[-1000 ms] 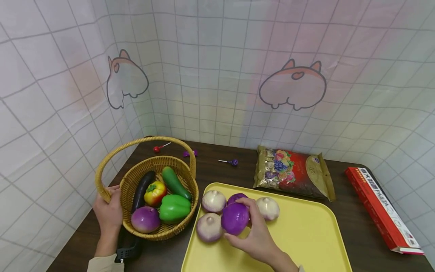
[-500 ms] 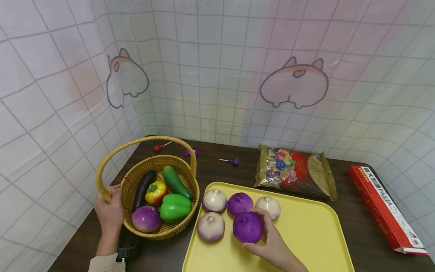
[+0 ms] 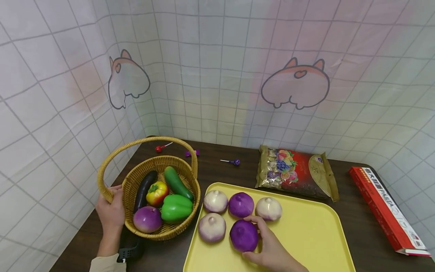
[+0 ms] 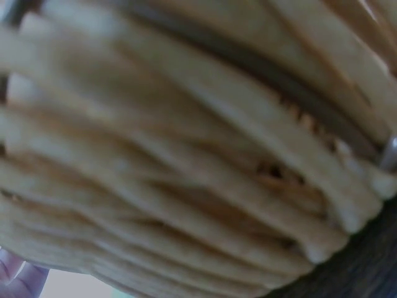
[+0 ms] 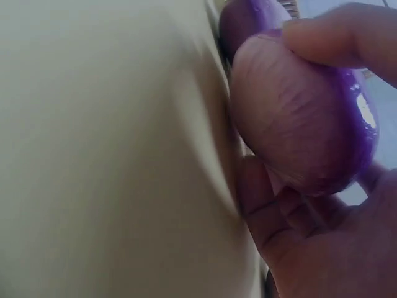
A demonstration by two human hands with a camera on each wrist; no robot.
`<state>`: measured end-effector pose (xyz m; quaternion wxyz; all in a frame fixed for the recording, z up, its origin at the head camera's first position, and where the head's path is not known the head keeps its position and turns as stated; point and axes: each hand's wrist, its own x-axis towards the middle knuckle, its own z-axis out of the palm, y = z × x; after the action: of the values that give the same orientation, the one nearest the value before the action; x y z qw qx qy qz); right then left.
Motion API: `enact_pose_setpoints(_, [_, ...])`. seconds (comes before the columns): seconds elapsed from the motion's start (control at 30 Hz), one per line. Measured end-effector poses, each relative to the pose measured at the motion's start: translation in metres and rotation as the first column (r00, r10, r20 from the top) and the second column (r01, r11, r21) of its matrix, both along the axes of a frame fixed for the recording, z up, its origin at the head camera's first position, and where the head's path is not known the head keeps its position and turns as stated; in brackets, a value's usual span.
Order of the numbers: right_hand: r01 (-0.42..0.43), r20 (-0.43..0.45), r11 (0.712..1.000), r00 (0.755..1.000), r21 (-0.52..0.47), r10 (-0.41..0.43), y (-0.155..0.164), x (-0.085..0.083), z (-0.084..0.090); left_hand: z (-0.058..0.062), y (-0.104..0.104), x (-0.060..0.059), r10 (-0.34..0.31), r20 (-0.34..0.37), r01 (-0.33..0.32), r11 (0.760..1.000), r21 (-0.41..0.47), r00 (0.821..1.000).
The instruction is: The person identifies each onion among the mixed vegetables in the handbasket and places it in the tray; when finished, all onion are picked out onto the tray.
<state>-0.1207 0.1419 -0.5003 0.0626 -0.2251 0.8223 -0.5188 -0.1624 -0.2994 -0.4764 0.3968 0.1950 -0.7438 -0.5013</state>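
Note:
My left hand (image 3: 111, 209) grips the wicker basket (image 3: 162, 236) where its arched handle (image 3: 146, 140) meets the left side. Inside the basket lie an eggplant (image 3: 144, 190), a cucumber (image 3: 178, 183), a red-yellow pepper (image 3: 157, 193), a green bell pepper (image 3: 176, 208) and a purple onion (image 3: 147, 219). Over at the yellow tray (image 3: 306, 234), my right hand (image 3: 272, 249) pinches a deep purple onion (image 3: 244, 236) between thumb and fingers. In the right wrist view this onion's pale streaked side (image 5: 291, 112) shows, close against the tray. Weave fills the left wrist view.
On the tray, white-purple onions (image 3: 215, 201) (image 3: 212, 227) (image 3: 268, 208) and another purple onion (image 3: 241, 204) surround the held one. Behind lie a candy bag (image 3: 295, 172), lollipops (image 3: 234, 162) (image 3: 159, 149) and a wrapped candy (image 3: 192, 153). A red pasta box (image 3: 387, 211) lies at right.
The purple onion in my right hand has moved right, then down toward the front of the tray, uncovering the purple onion behind it. My left hand keeps its grip on the basket.

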Motion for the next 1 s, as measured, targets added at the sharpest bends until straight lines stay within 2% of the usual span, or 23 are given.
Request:
enact_pose_setpoints(0.1, [-0.024, -0.062, 0.999, 0.998, 0.026, 0.025, -0.001, 0.000, -0.002, 0.000, 0.000, 0.000, 0.006, 0.005, -0.006, 1.000, -0.010, 1.000])
enact_pose_setpoints(0.23, [0.015, -0.111, 0.999, 0.994, 0.048, -0.010, -0.002, -0.001, -0.003, -0.001, -0.001, 0.000, -0.001, 0.012, 0.001, 1.000, -0.014, 1.000])
enact_pose_setpoints(0.73, [0.098, -0.051, 0.995, 0.994, 0.035, -0.096, -0.004, -0.003, -0.001, 0.002, 0.000, 0.000, -0.006, -0.018, 0.006, 1.000, -0.024, 1.000])
enact_pose_setpoints(0.87, [0.077, -0.126, 0.997, 0.989, 0.018, -0.074, 0.000, -0.004, 0.004, 0.003, 0.001, 0.000, -0.007, -0.022, 0.006, 1.000, -0.024, 1.000])
enact_pose_setpoints(1.0, [0.068, -0.209, 0.997, 0.975, -0.020, -0.071, 0.005, -0.003, 0.017, 0.002, 0.002, 0.000, 0.002, -0.015, -0.003, 1.000, -0.022, 1.000])
